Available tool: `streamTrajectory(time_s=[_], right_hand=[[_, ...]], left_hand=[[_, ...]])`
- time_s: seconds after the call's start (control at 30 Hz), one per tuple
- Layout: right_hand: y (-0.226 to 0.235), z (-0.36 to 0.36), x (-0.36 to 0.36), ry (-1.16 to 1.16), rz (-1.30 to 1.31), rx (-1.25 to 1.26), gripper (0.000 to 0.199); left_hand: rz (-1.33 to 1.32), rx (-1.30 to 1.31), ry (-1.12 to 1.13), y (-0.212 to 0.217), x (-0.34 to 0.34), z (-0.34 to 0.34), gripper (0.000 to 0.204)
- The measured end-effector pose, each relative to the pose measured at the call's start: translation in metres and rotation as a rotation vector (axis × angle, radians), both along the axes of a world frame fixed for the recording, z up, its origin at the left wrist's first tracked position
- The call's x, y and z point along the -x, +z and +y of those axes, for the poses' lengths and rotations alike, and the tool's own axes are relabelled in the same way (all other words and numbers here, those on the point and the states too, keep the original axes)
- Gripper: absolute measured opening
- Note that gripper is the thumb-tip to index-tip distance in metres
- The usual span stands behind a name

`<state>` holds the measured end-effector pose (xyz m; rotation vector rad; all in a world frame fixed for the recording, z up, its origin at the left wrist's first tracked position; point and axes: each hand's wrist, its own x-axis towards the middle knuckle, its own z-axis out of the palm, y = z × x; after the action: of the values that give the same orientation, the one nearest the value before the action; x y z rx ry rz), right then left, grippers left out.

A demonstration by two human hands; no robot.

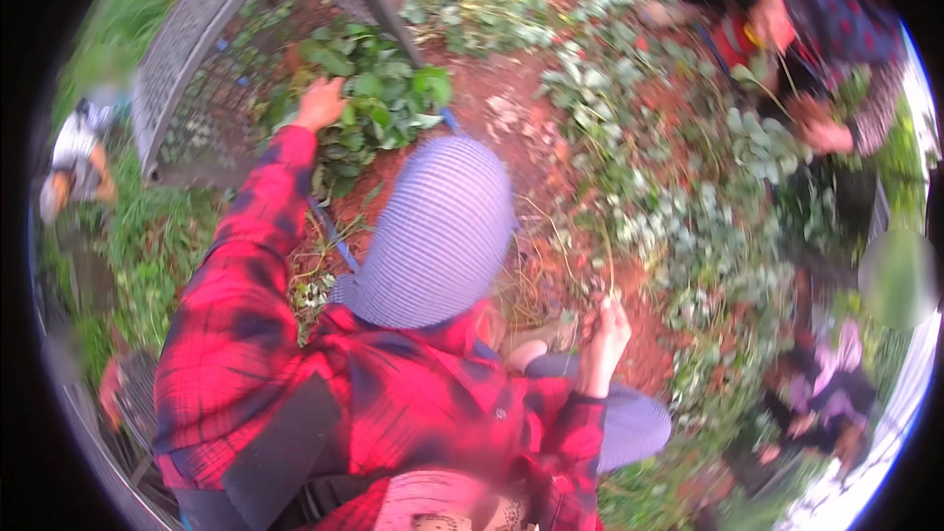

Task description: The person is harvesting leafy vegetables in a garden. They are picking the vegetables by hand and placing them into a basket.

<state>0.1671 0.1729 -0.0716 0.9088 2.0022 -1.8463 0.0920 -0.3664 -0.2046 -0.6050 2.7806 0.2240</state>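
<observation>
My left arm, in a red and black plaid sleeve, reaches out to the far left. At its end my left hand (320, 104) is against the left side of a heap of green leafy cuttings (379, 93); its fingertips are blurred among the leaves. Low on the right, my right hand (604, 336) is closed, with a thin pale stem (609, 251) rising from its pinched fingers. Between the hands stands my bent knee in striped blue cloth (433, 231).
A grey mesh crate (187, 69) lies tipped beside the leaf heap. Cut leafy stems (629, 147) cover much of the red soil. At the far right a co-worker's hands (772, 25) handle a stem. Other people (821, 398) crouch at lower right and far left.
</observation>
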Motion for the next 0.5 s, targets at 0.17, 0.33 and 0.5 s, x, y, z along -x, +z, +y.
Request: streamTrajectory(time_s=[0.17, 0.33, 0.5], right_hand=[[0.001, 0.043, 0.01, -0.381, 0.029, 0.38, 0.02], [-0.011, 0.058, 0.018, -0.398, 0.154, 0.821, 0.021], [0.003, 0.036, 0.025, -0.369, 0.245, 0.942, 0.021]], left_hand=[[0.067, 0.093, -0.196, 0.101, 0.027, 0.054, 0.044], [0.483, -0.502, -0.432, 0.219, 0.054, 0.17, 0.028], [0.202, -0.936, -0.775, 0.245, 0.039, 0.318, 0.025]])
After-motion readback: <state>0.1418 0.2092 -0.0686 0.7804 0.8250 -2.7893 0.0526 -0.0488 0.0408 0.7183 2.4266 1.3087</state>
